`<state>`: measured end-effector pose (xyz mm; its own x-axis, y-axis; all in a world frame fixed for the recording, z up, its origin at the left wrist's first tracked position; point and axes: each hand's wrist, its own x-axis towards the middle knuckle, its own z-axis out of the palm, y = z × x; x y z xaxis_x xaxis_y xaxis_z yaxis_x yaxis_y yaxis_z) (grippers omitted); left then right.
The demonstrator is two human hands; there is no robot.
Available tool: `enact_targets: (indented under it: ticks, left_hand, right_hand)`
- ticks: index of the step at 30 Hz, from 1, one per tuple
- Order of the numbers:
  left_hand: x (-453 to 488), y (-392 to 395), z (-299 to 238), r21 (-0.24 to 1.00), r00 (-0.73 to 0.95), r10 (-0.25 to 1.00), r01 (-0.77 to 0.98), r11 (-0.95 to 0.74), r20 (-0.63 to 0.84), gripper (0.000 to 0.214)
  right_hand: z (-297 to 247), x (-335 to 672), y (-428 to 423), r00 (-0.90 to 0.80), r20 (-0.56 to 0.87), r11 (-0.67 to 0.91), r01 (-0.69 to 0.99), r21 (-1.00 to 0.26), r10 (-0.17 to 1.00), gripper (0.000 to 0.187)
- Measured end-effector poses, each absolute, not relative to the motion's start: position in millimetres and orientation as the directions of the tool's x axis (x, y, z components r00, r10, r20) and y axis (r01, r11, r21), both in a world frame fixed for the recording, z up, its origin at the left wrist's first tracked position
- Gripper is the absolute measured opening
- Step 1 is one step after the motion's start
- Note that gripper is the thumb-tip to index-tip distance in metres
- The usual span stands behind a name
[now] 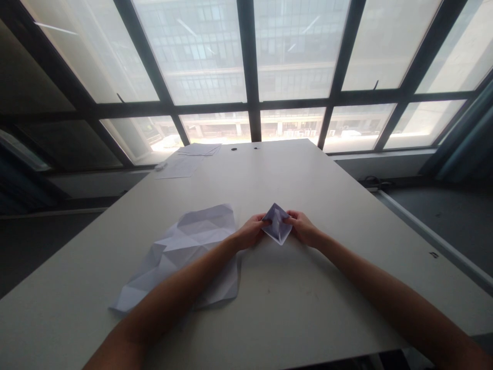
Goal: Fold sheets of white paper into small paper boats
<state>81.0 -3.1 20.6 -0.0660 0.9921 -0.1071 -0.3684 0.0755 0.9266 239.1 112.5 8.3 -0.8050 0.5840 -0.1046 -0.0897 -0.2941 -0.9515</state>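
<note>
A small folded piece of white paper [277, 226], diamond-shaped with its middle opened like a pocket, is held just above the table between both hands. My left hand [252, 231] pinches its left corner, thumb on the near face and fingers behind. On the opposite corner, my right hand [303, 227] grips in the same way, its thumb at the opening. Beside my left forearm lies a large creased sheet of white paper [208, 226], unfolded, with raised fold lines; the forearm hides part of it.
The white table [308, 298] stretches forward to large dark-framed windows [251, 72]. Several flat paper sheets [179, 167] lie at its far left, with a small crumpled white bit [160, 166] beside them. A small dark mark [434, 254] shows near the right edge.
</note>
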Motion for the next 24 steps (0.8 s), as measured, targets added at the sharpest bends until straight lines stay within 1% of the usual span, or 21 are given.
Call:
enact_targets:
  ticks: [3, 11, 13, 19, 24]
  left_hand:
    - [81.0, -3.1, 21.2, 0.925, -0.073, 0.992, -0.374, 0.070, -0.105, 0.031]
    - [78.0, -2.9, 16.6, 0.917, -0.047, 0.996, -0.395, 0.055, -0.080, 0.029]
    - [76.9, -2.6, 15.5, 0.916, -0.051, 0.995, -0.397, 0.056, -0.083, 0.029]
    - [76.9, -2.0, 17.7, 0.923, -0.081, 0.994, -0.382, 0.042, -0.079, 0.029]
    - [80.3, -2.3, 19.1, 0.938, -0.124, 0.988, -0.344, 0.047, -0.095, 0.041]
  right_hand:
    - [12.1, 240.2, 111.0, -0.831, -0.120, -0.378, -0.114, -0.919, 0.543, 0.030]
    - [18.7, 243.4, 108.7, -0.855, -0.134, -0.469, -0.138, -0.872, 0.501, 0.029]
    - [18.5, 242.8, 109.3, -0.856, -0.134, -0.472, -0.139, -0.871, 0.499, 0.029]
    - [16.5, 241.0, 111.8, -0.814, -0.139, -0.428, -0.144, -0.892, 0.564, 0.028]
    - [15.5, 240.4, 109.7, -0.816, -0.122, -0.394, -0.137, -0.909, 0.565, 0.030]
